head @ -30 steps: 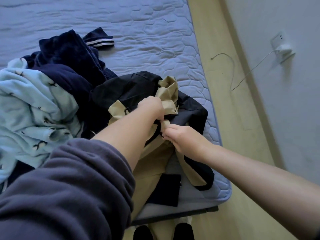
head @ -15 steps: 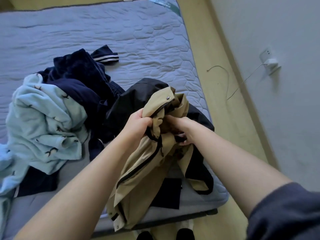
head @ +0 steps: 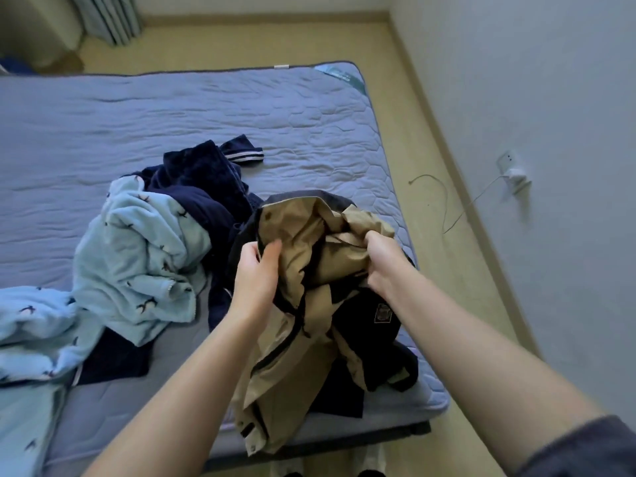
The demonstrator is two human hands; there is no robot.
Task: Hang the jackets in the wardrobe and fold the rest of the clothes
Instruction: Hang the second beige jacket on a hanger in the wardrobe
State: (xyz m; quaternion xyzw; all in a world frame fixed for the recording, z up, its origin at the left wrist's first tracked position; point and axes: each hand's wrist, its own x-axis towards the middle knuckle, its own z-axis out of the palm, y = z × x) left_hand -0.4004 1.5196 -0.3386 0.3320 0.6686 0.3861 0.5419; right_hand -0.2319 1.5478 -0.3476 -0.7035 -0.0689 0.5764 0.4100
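The person is wearing a dark, greyish-purple top of soft, matte cloth. Only its right sleeve [head: 581,449] is showing, in the lower right corner, where it is bunching into thick, rounded folds and ending in a loose edge across the right forearm [head: 481,342]. From that edge the arm is running bare to the right hand [head: 385,266]. The left forearm [head: 192,380] and left hand [head: 256,280] are showing bare too. At the very bottom edge the feet [head: 373,459] are appearing as pale shapes with dark tips, too blurred to tell what is covering them.

Quilted blue bed [head: 309,111], light-blue fleece [head: 137,253], navy clothes [head: 203,180]
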